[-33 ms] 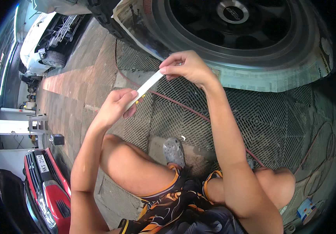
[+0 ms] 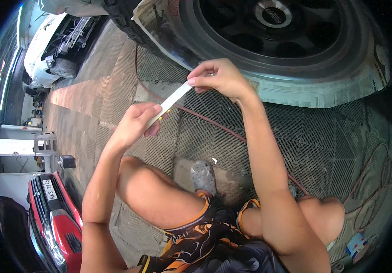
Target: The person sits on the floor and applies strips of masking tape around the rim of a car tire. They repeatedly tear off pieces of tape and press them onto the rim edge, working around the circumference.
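As the left hand pinches a white strip by its lower end, the right hand clasps its top between fingertips near the edge of a wheel.

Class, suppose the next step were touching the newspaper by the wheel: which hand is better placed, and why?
The right hand, probably: it pinches the white strip by its upper end and appears nearer the newspaper; the left hand holds the lower end.

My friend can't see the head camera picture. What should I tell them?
A person's left hand and right hand hold a white strip between them above a ridged floor. Ahead is a dark wheel edged with newspaper; a red car shows at lower left.
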Available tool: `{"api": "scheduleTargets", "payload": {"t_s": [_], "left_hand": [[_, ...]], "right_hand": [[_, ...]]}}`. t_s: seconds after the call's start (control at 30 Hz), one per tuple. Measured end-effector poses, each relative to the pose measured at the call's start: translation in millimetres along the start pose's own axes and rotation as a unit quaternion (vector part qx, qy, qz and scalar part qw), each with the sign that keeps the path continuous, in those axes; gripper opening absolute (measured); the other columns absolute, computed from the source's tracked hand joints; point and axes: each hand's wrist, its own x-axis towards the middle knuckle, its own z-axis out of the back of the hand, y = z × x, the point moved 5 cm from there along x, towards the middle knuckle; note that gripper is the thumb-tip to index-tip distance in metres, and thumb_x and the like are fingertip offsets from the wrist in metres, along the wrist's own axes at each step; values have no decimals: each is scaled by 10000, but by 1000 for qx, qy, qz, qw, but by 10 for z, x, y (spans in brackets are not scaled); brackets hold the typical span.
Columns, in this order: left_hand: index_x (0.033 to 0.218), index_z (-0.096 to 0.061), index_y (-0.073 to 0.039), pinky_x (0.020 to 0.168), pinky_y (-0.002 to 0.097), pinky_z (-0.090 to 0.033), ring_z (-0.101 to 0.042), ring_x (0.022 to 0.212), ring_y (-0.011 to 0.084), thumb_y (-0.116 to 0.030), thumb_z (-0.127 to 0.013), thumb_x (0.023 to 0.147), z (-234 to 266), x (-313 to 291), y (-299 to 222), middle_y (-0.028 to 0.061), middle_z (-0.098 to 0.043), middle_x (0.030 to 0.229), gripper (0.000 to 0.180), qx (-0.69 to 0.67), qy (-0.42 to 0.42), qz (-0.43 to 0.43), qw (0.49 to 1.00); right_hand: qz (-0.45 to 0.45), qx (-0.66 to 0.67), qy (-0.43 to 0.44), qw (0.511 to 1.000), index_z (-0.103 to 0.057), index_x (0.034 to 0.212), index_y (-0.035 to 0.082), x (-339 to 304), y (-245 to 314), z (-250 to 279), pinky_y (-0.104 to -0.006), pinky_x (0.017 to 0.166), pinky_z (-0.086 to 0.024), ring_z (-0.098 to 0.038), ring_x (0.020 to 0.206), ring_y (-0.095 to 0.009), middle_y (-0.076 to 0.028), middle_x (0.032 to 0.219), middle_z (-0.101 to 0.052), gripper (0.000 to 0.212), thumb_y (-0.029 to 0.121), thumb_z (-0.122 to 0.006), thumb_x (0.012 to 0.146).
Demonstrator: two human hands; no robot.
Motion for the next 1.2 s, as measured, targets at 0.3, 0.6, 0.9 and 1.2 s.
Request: {"api": "scheduleTargets", "payload": {"t_s": [0.3, 0.6, 0.9, 1.2], "left_hand": [[992, -718, -12, 603, 364, -473, -564, 582, 151, -308, -486, 1078, 256, 127, -69, 37, -598, 603, 386, 227, -75, 47, 970], [965, -713, 7, 533, 275, -428, -532, 536, 93, -271, -508, 1070, 260, 305, 373, 30, -624, 596, 361, 194, 64, 46, 978], [901, -716, 7, 532, 290, -415, -538, 518, 93, -213, -508, 1033, 36, 485, 659, 17, -607, 580, 331, 136, 82, 17, 987], [821, -713, 20, 507, 311, -428, -527, 498, 99, -187, -506, 994, 11, 562, 868, 26, -573, 533, 340, 82, 20, 1, 996]], "right_hand": [[72, -119, -54, 989, -753, 994, -12, 81, 118, -215, -238, 666, -538, -654, 709, -91, -39, 803, -722, 189, 148, -796, 902], [-57, -192, -101, 974, -772, 979, -15, -74, -475, -255, -318, 738, -579, -740, 806, -166, -117, 884, -777, 170, 136, -768, 901], [-170, -86, -141, 971, -717, 1050, -33, -334, -765, -142, -274, 749, -583, -732, 897, -169, -135, 1012, -754, 168, 99, -728, 947], [-84, -29, -149, 985, -708, 982, -16, -340, -818, -236, -259, 645, -573, -705, 743, -133, -117, 889, -744, 78, 52, -709, 946]]}}
